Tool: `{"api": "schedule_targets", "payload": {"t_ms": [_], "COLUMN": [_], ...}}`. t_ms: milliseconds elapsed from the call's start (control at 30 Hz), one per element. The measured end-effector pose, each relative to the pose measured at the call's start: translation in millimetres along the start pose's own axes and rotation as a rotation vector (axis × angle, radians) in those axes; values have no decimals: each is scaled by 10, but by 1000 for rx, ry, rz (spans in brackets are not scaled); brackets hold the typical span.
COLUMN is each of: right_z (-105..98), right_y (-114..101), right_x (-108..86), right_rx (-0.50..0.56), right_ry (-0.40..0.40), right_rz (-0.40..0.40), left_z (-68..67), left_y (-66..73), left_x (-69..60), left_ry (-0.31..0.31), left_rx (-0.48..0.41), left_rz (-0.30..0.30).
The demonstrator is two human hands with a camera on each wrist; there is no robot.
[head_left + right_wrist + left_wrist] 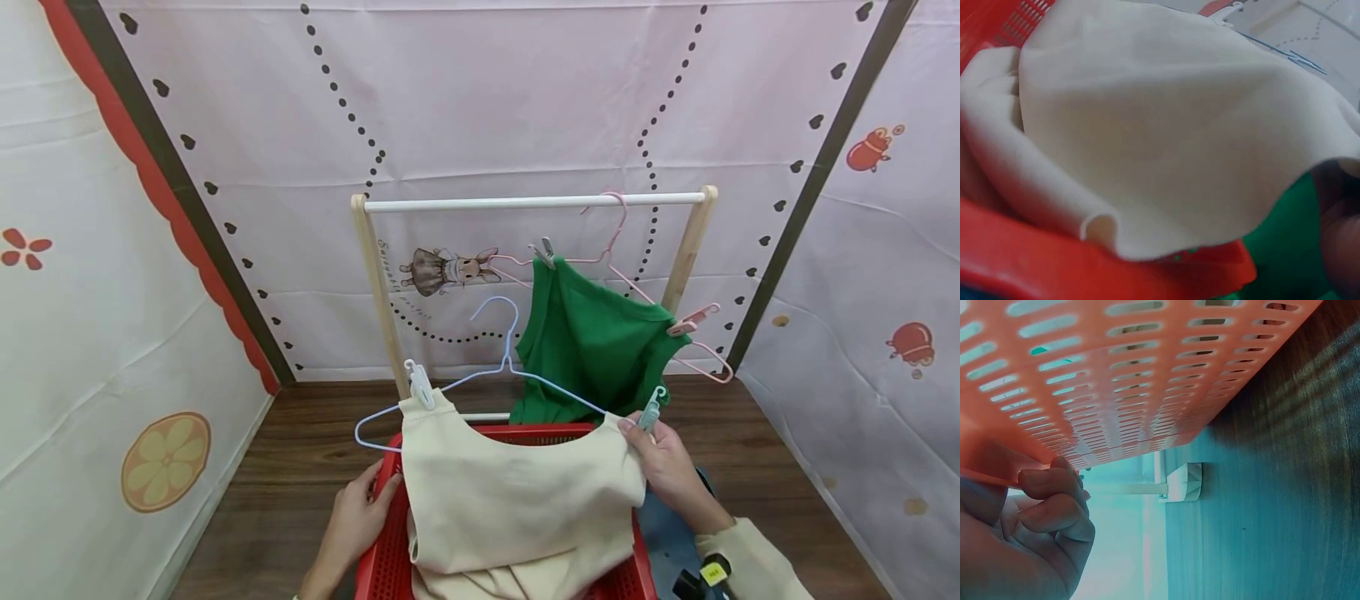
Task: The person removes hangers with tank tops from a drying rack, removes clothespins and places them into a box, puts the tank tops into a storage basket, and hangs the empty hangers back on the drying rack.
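Observation:
A cream sleeveless top (517,492) hangs by its shoulders from a light blue hanger (558,389), its lower part lying in the red plastic basket (371,567). One pale blue clothespin (422,387) clips the left shoulder; another clothespin (651,408) is at the right shoulder. There my right hand (675,471) pinches the cloth beside the hanger's arm. Only a dark, blurred part of that hand (1342,244) shows in the right wrist view. My left hand (356,521) grips the basket's left rim, its fingers curled at the edge in the left wrist view.
Behind the basket stands a small rack with a white rail (487,203) and wooden posts. A green top (592,342) hangs there on a pink hanger (617,233), held by a grey and a pink clothespin. Blue fabric (667,542) lies right of the basket. Printed cloth walls surround the wooden floor.

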State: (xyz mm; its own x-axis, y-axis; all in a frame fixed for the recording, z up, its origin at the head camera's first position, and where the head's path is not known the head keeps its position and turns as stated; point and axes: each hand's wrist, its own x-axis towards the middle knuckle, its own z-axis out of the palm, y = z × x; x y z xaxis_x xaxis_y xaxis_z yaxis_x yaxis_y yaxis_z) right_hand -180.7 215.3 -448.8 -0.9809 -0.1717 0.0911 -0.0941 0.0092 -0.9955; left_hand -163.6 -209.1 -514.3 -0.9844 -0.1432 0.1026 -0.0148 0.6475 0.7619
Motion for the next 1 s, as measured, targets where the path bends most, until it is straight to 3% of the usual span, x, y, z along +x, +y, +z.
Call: {"api": "schedule_targets", "payload": {"t_ms": [267,800,1000], "right_z": [-2,-20,5], "right_y": [175,437,477], "right_x": [78,169,181], "right_rx": [2,-28,-30], "right_ry": [-36,3,27], "right_rz": [52,206,219], "left_z": [5,8,4], "left_y": [-11,-11,-14], "left_x": [-10,-14,-6], "left_ry": [-3,-9,8], "left_rx": [19,2,11], "left_rz": [13,-6,22]}}
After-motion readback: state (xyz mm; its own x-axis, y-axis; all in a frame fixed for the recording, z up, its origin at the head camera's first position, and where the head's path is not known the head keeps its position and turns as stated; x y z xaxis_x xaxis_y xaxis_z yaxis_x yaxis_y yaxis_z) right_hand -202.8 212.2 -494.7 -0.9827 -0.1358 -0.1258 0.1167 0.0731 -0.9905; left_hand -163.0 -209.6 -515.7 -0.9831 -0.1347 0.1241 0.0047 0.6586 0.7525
